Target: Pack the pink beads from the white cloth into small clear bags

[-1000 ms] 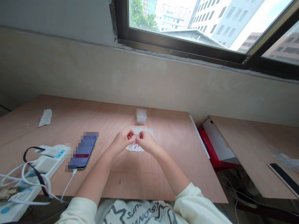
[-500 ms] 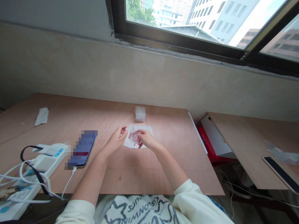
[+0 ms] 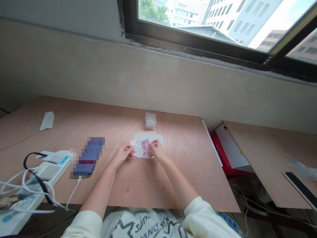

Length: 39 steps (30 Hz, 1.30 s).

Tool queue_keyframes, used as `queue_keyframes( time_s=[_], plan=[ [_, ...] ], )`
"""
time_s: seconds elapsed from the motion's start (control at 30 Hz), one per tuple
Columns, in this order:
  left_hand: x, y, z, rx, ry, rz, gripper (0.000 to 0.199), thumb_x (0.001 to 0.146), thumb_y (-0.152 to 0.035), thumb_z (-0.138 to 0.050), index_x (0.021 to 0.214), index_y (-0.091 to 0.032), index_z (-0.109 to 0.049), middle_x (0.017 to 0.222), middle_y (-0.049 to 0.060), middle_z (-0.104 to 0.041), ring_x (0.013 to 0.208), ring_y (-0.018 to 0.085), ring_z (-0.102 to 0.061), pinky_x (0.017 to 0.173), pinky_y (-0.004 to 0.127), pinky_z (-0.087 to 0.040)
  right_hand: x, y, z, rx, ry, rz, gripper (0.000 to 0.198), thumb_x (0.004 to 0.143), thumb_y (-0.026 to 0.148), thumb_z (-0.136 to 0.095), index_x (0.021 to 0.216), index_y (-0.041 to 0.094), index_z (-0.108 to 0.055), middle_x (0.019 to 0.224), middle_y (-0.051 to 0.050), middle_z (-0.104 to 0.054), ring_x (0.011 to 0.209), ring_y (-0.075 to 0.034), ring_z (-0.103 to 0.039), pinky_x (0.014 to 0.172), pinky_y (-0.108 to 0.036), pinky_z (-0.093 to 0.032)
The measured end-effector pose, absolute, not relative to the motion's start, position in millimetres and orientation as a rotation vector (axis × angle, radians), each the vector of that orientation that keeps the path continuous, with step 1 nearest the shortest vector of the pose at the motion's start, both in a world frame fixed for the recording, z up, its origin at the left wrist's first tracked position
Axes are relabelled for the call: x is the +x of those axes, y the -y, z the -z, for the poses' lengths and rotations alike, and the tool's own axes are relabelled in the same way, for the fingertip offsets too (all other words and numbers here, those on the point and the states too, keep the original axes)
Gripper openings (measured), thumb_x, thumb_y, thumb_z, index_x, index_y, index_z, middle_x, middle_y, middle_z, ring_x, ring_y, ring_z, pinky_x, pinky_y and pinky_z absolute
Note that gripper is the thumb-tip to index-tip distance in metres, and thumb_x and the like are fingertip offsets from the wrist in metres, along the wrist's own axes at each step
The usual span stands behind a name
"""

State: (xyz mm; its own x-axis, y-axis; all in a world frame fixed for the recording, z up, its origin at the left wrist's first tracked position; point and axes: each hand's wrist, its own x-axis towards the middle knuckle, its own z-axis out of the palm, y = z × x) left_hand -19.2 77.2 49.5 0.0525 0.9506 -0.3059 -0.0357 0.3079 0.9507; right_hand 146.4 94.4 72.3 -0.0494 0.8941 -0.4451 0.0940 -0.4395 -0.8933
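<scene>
A white sheet of paper (image 3: 138, 153) lies on the table, with several small pink-red pieces (image 3: 144, 153) on or over it. My left hand (image 3: 123, 153) is at the paper's left edge, fingers pinched on a small clear plastic bag (image 3: 133, 142); a bit of pink shows by the fingertips. Over the right part of the paper, my right hand (image 3: 157, 150) pinches the side of a small clear zip bag (image 3: 146, 144) with a pink-red strip. What lies under its fingertips is too small to make out.
Behind the paper sits a stack of clear plastic bags (image 3: 151, 121). To the left are a phone (image 3: 89, 157) on a charging cable, a crowded power strip (image 3: 53, 165) and a scrap of white paper (image 3: 47, 121). A second table (image 3: 267, 155) stands at right, across a gap.
My left hand has lowered slightly and now pinches a clear bag. The right hand has shifted a little right, uncovering the pink-red strip and pieces. The view has tilted slightly.
</scene>
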Motion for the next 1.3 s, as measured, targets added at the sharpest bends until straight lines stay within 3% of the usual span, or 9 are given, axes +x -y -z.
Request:
queue_keyframes(
  time_s=[0.13,0.23,0.63,1.0,1.3],
  plan=[
    [-20.1,-75.7,-39.3,0.886,-1.372,-0.987,0.038,0.052,-0.047,-0.062,0.062,-0.014,-0.045,0.049,-0.005,-0.051,0.041,0.006,-0.046,0.044,0.019,-0.039,147.4,-83.5,-65.4,-1.423,1.147,-1.712,0.020,0.073,0.037,-0.046,0.074,0.020,-0.037,0.051,0.005,-0.053,0.032,-0.007,-0.045,0.030,-0.018,-0.036],
    [-18.8,-74.4,-41.5,0.861,-1.401,-0.991,0.039,0.050,-0.046,-0.063,0.063,-0.014,-0.044,0.048,-0.006,-0.051,0.040,0.006,-0.047,0.043,0.020,-0.041,145.8,-82.9,-59.1,-1.392,1.187,-1.777,0.023,0.068,0.037,-0.053,0.072,0.019,-0.039,0.047,0.006,-0.051,0.031,-0.007,-0.044,0.030,-0.017,-0.036],
    [-28.4,-70.6,-61.2,0.818,-1.302,-0.922,0.027,0.063,-0.035,-0.061,0.074,-0.012,-0.051,0.064,-0.001,-0.056,0.057,0.008,-0.057,0.055,0.020,-0.048,154.2,-92.6,-43.0,-1.328,1.161,-1.754,0.025,0.061,0.037,-0.057,0.057,0.017,-0.044,0.039,0.007,-0.044,0.024,-0.004,-0.032,0.024,-0.017,-0.019],
    [-21.1,-70.4,-74.5,0.898,-1.326,-1.018,0.034,0.056,-0.041,-0.063,0.071,-0.013,-0.049,0.064,-0.004,-0.053,0.052,0.010,-0.057,0.058,0.027,-0.050,157.0,-92.1,-41.7,-1.347,1.004,-1.808,0.021,0.059,0.035,-0.061,0.061,0.016,-0.052,0.041,0.006,-0.045,0.030,-0.005,-0.031,0.028,-0.019,-0.023],
    [-10.2,-80.5,-88.2,1.011,-1.346,-1.003,0.035,0.054,-0.044,-0.062,0.069,-0.014,-0.050,0.058,-0.005,-0.053,0.046,0.010,-0.054,0.052,0.026,-0.048,160.7,-92.9,-38.6,-1.362,0.938,-1.817,0.023,0.057,0.035,-0.062,0.058,0.015,-0.049,0.041,0.006,-0.046,0.030,-0.004,-0.031,0.028,-0.018,-0.023]
  ],
)
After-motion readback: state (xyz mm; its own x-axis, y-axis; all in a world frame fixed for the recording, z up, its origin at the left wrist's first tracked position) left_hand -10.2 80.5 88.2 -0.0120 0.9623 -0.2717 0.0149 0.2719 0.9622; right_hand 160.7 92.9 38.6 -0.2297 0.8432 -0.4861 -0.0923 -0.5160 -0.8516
